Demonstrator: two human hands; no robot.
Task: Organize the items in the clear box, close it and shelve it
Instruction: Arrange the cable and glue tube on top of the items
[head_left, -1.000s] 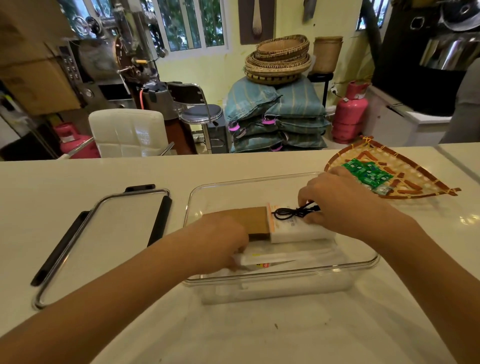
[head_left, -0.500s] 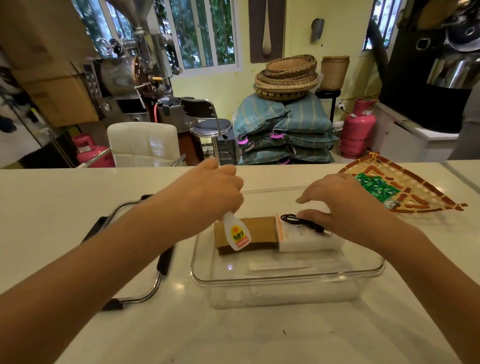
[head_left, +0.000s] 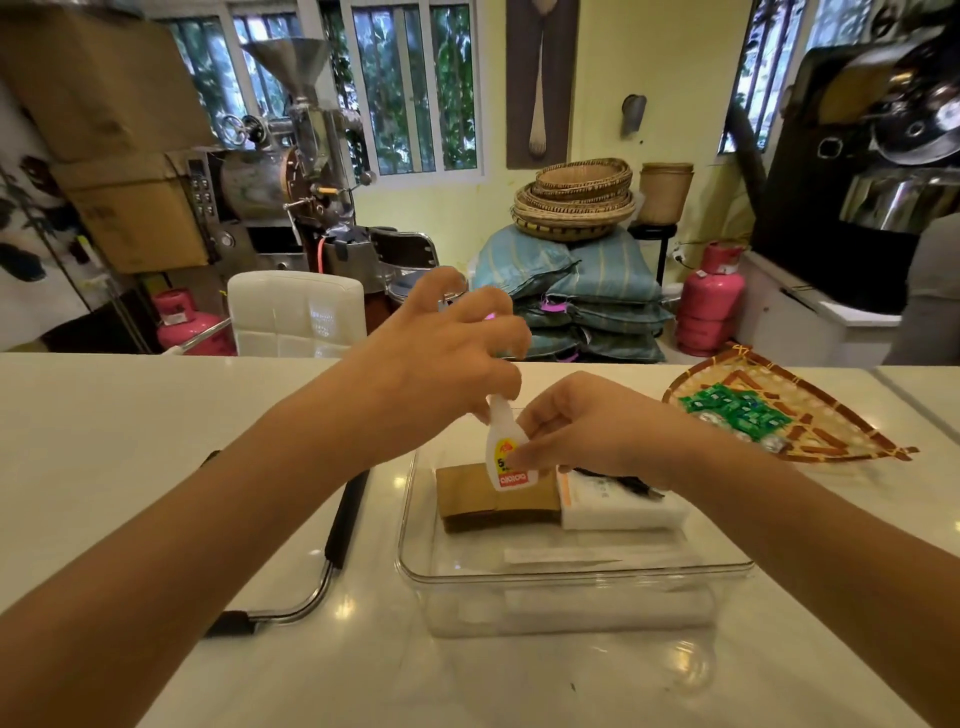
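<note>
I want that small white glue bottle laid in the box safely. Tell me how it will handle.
The glue bottle looks small and plastic, so probably light. Both hands pinch it easily. Narrow and tall, it would likely tip upright; its rounded body might roll.

The right hand (head_left: 597, 431) has left the black cable (head_left: 631, 480) and apparently now pinches the glue bottle (head_left: 506, 457).

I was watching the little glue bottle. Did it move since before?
Yes. The glue bottle went up out of the clear box; now both hands hold it above the brown packet.
</note>
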